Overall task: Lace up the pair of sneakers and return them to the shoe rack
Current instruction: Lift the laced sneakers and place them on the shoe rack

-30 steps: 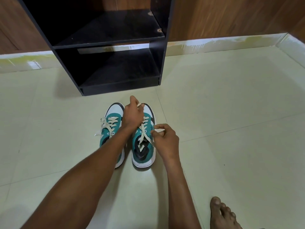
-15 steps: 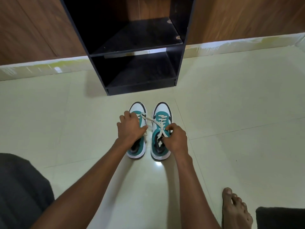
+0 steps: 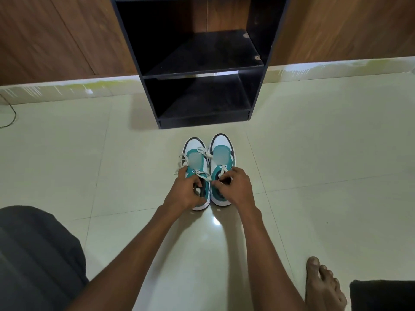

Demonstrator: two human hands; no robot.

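Note:
Two teal and white sneakers stand side by side on the tiled floor, toes toward the black shoe rack (image 3: 203,70). My left hand (image 3: 185,191) curls round the collar of the left sneaker (image 3: 195,158), whose cream laces lie loose over its tongue. On the right sneaker (image 3: 221,151) my right hand (image 3: 234,187) grips the collar near the top eyelets. Both heels are partly hidden by my hands.
The rack has two bare shelves and stands against a wood-panelled wall. My bare right foot (image 3: 323,286) rests on the floor at the lower right, next to a dark cushion (image 3: 381,295). Dark cloth (image 3: 33,254) fills the lower left. A thin cable (image 3: 9,113) lies far left.
Both hands have let go of the lace ends and moved back onto the sneaker collars. The camera has shifted so the rack and shoes sit more central.

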